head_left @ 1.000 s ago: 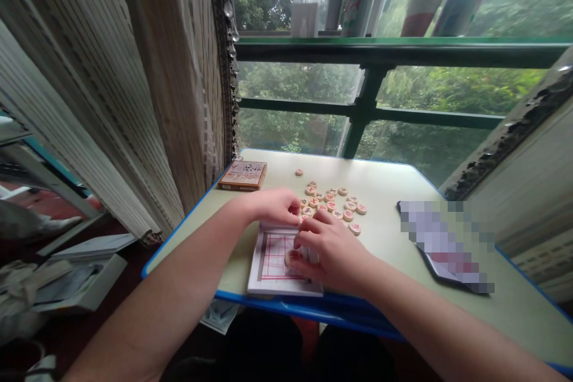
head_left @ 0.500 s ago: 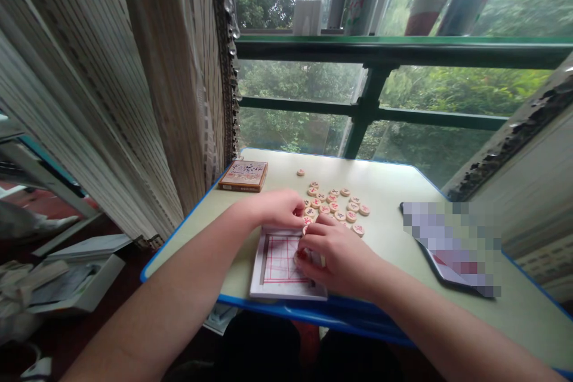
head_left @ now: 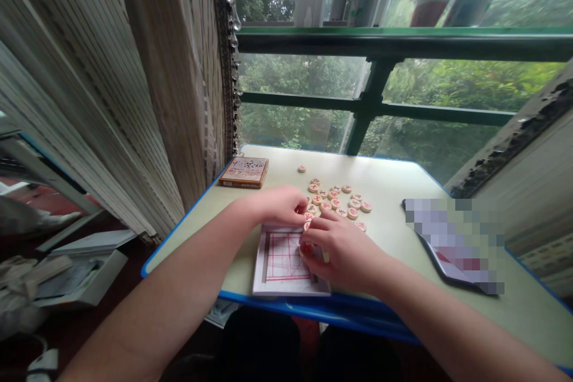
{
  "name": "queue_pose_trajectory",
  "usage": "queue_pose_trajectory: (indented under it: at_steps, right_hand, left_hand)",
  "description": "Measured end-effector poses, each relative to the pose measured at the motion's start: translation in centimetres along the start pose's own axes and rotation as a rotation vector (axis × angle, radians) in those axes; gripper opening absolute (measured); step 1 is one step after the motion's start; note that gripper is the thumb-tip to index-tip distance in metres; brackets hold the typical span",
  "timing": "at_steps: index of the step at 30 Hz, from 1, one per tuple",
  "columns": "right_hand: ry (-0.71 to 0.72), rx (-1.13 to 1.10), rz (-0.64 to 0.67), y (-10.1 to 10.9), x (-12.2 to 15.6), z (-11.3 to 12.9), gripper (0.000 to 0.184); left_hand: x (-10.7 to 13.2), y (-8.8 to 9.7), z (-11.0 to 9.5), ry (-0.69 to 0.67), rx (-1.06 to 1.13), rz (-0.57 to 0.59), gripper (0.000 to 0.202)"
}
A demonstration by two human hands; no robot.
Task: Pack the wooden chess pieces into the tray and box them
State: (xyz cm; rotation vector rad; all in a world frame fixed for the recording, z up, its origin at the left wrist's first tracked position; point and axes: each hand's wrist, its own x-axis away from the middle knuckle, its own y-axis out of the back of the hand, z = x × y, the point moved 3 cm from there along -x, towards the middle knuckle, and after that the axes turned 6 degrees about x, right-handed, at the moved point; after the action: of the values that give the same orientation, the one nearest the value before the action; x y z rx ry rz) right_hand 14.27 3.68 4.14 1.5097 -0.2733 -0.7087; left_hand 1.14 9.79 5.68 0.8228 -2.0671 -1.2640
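Right hand (head_left: 342, 250) has shifted rightward on board (head_left: 280, 262), fingers curled, pinching a piece (head_left: 307, 248) down onto it; left hand (head_left: 280, 206), loosely closed, grip unclear, rests at the far edge, apparently steadying it.

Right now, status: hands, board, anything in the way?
Left hand curled at far edge of board. Right hand over board, touching a red-marked piece. Loose pieces just beyond; box far left.
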Motion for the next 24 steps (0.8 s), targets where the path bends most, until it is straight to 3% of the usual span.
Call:
queue_pose_trajectory:
  at_steps: [24]
  right_hand:
    - [-0.021, -0.045, -0.016, 0.26, 0.25, -0.74, 0.008]
  left_hand:
    - [0.01, 0.04, -0.05, -0.042, 0.033, 0.004, 0.023]
